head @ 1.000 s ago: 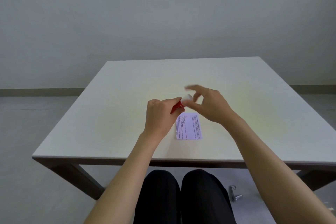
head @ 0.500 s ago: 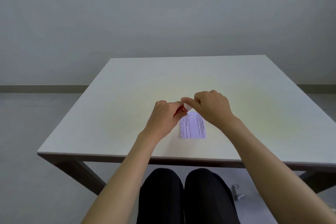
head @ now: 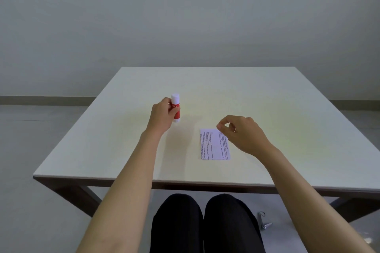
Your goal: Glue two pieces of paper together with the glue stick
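A red glue stick point(head: 176, 109) with a white cap stands upright on the white table point(head: 205, 92), left of centre. My left hand point(head: 163, 115) is wrapped around its red body. A small printed paper point(head: 213, 144) lies flat near the table's front, to the right of the glue stick. My right hand point(head: 239, 131) hovers over the paper's upper right corner, fingers curled loosely with thumb and forefinger close together and nothing visible between them. Only one sheet outline shows; I cannot tell whether a second lies under it.
The table's front edge point(head: 185, 181) runs just above my dark-clad knees point(head: 205, 224). A small metal object point(head: 263, 221) lies on the floor under the table at the right. A plain wall stands behind the table.
Both hands were together over the paper with the cap going on the glue stick. Now my left hand has carried the capped stick left and stood it upright; my right hand has drawn right.
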{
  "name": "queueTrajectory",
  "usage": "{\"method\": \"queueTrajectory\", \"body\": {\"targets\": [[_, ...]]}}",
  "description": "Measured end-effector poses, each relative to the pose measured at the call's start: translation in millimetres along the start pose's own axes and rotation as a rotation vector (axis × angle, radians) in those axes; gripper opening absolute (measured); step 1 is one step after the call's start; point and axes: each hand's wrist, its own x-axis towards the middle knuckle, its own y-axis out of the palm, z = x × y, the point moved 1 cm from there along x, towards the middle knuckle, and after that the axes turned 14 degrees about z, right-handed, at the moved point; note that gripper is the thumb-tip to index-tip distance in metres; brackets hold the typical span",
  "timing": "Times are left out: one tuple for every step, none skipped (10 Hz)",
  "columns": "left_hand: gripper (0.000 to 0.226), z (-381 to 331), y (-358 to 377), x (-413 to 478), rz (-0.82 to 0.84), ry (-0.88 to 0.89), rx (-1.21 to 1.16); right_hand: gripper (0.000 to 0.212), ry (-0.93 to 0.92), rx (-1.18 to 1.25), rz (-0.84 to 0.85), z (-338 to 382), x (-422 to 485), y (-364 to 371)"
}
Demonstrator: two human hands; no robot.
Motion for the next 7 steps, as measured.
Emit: {"method": "queueTrajectory", "body": {"targets": [[0.015, 4.6, 4.5, 2.1, 0.014, -0.011, -0.012, 0.024, -0.006, 0.004, 0.002, 0.7, -0.2, -0.3], [0.013, 9.1, 8.1, 1.9, 0.023, -0.008, -0.021, 0.023, -0.003, 0.004, 0.017, 2.3, -0.1, 0.9], [0.014, 11.2, 9.3, 2.4, 0.018, -0.006, -0.041, 0.023, 0.007, 0.007, 0.017, 2.2, -0.4, 1.9], [0.008, 13.1, 10.8, 0.5, 0.023, -0.003, -0.102, 0.025, -0.006, -0.001, 0.024, 3.3, -2.8, 3.9], [0.007, 12.1, 7.4, -1.7, 0.031, -0.020, -0.137, 0.027, -0.006, -0.002, 0.026, 3.5, -1.9, 3.3], [0.013, 18.2, 6.3, -2.8, 0.084, -0.044, -0.095, 0.029, 0.000, -0.008, 0.049, 3.9, -5.2, 7.3], [0.037, 21.8, 4.8, 1.7, 0.210, -0.117, -0.064, 0.030, 0.014, -0.022, 0.081, 2.9, 0.2, 3.2]]}}
